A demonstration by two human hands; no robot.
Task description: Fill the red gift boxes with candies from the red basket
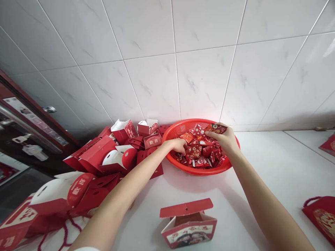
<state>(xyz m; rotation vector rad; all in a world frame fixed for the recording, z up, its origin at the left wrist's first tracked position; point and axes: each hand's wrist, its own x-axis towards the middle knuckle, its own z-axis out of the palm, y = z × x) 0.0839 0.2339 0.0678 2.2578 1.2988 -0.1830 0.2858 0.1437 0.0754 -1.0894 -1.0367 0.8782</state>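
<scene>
A red plastic basket (201, 171) full of red wrapped candies (202, 162) stands against the tiled wall. My left hand (179, 145) reaches over its left rim, fingers curled down among the candies; what they grip, if anything, is hidden. At the basket's right side, my right hand (224, 140) pinches a dark red candy packet (219, 128) with a printed pattern between thumb and fingers. Nearer to me, between my forearms, a small red gift box (190, 234) with a printed front stands with its top flap raised.
Many folded red and white gift boxes (96, 157) are heaped on the left of the white countertop (261, 167). A red pouch-like box (321, 216) with a cord handle lies at the right edge. Keys (32, 150) hang from a dark door on the far left.
</scene>
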